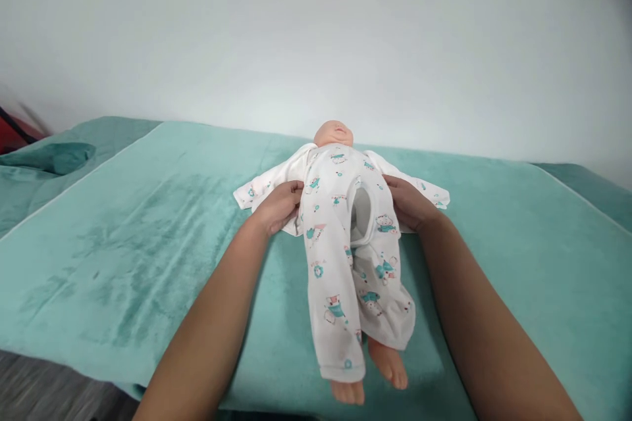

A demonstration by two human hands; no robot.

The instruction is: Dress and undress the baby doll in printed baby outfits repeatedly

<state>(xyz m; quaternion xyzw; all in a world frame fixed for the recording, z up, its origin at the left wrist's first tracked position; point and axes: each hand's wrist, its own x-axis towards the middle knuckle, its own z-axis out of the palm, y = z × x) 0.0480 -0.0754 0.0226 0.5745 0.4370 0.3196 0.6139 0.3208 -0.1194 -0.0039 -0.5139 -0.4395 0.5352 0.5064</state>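
Left hand (277, 205) and right hand (407, 201) grip the sleepsuit (320, 263) at the waist of the doll (334, 133), fingers closed on cloth; best to tug both sides evenly.

1. The teal blanket (123, 243) lies bare and flat across the left half of the frame, leaving open passage there.
2. The right side of the blanket, from centre right to the lower right corner, is likewise open.
3. The doll (345, 237) fills the centre, feet toward the lower edge.
4. The wall (316, 46) closes off the upper frame just behind the doll's head.
5. A pillow (49, 156) sits at far left.
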